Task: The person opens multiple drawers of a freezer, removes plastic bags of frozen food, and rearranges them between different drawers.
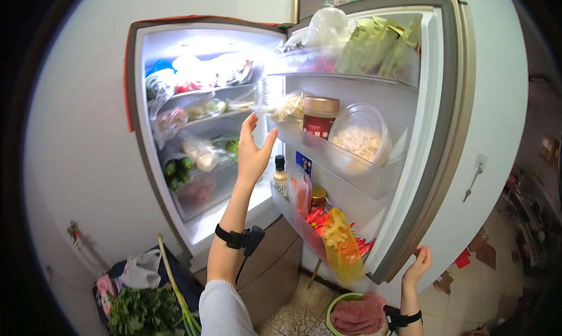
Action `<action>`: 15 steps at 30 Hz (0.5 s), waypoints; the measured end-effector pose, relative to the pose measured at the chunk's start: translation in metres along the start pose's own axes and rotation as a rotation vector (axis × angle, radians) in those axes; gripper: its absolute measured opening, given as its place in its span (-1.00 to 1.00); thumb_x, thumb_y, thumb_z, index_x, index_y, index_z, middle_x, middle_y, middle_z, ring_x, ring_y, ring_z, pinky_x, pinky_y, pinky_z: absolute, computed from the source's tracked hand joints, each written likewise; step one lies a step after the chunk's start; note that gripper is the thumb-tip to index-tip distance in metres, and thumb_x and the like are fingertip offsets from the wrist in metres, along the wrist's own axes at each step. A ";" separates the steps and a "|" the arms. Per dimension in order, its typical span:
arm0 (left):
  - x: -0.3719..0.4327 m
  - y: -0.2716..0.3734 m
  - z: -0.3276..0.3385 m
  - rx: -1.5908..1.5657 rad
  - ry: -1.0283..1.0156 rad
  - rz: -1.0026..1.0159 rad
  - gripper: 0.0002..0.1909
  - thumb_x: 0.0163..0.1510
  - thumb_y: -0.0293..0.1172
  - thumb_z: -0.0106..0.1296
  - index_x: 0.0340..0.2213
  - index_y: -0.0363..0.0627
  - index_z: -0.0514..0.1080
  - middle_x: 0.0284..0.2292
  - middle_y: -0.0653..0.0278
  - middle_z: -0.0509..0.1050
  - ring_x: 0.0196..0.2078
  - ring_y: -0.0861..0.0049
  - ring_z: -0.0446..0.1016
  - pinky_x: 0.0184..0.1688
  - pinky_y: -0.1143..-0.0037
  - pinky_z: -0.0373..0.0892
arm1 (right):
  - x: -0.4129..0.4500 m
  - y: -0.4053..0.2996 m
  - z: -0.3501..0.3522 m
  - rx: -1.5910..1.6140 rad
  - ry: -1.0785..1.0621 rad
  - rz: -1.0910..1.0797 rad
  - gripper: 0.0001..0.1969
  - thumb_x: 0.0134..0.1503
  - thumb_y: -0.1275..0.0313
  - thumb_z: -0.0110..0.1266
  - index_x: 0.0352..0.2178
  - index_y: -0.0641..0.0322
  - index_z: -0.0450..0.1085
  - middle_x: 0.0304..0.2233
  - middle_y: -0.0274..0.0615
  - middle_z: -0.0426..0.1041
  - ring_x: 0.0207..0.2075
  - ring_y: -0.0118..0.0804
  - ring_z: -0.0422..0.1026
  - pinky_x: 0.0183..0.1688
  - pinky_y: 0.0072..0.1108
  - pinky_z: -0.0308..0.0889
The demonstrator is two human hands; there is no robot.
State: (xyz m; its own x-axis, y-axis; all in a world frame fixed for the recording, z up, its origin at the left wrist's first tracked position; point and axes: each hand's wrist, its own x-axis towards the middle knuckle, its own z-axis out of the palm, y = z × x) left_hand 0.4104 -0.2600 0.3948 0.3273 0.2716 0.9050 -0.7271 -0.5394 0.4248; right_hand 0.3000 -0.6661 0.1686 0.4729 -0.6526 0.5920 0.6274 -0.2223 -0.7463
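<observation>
My left hand is raised inside the open refrigerator, thumb and fingers apart, with nothing seen in it. Just past its fingertips a clear plastic bag of pale food sits at the hinge end of the middle door shelf. I cannot tell whether they touch. On that shelf also stand a red jar with a gold lid and a tilted clear round tub of pale flakes. Beside the lower outer edge of the refrigerator door is my right hand, fingers bent; its contact with the door is unclear.
Bagged vegetables fill the inner shelves. Low in the door are a bottle, red chillies and a yellow bag of ginger. On the floor are leafy greens, a long scallion and a green basin with a pink towel.
</observation>
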 end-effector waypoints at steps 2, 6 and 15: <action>-0.003 -0.001 -0.021 0.013 -0.017 -0.017 -0.37 -0.08 -0.20 0.09 -0.05 -0.31 0.17 -0.10 -0.05 0.31 -0.02 0.22 0.29 -0.03 0.38 0.21 | -0.015 -0.006 -0.001 0.069 -0.134 -0.001 -0.66 0.17 0.37 -0.22 -0.63 0.36 0.28 -0.60 -0.28 0.32 -0.51 -0.48 0.28 -0.37 -0.64 0.21; -0.024 0.024 -0.065 -0.003 -0.043 -0.067 -0.53 -0.04 -0.21 0.06 -0.13 -0.21 0.28 -0.16 0.08 0.36 -0.05 0.32 0.31 -0.08 0.40 0.23 | -0.036 -0.053 0.009 0.292 -0.617 0.133 -0.73 0.07 0.49 -0.07 -0.71 0.36 0.29 -0.67 -0.22 0.36 -0.63 -0.44 0.33 -0.53 -0.62 0.26; -0.097 0.087 -0.187 0.087 -0.118 -0.312 -0.72 0.08 -0.24 -0.08 -0.30 -0.24 0.36 -0.37 0.26 0.43 -0.27 0.59 0.37 -0.19 0.57 0.26 | -0.140 -0.121 0.100 0.526 -1.410 0.118 -0.92 -0.03 0.58 0.03 -0.44 0.38 0.37 -0.47 -0.18 0.44 -0.50 -0.49 0.44 -0.44 -0.70 0.31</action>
State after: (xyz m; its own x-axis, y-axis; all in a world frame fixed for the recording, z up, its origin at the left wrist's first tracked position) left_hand 0.2023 -0.1847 0.3400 0.5970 0.3433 0.7251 -0.5285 -0.5117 0.6774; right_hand 0.2197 -0.4752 0.2059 0.5325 0.6302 0.5650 0.5440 0.2566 -0.7989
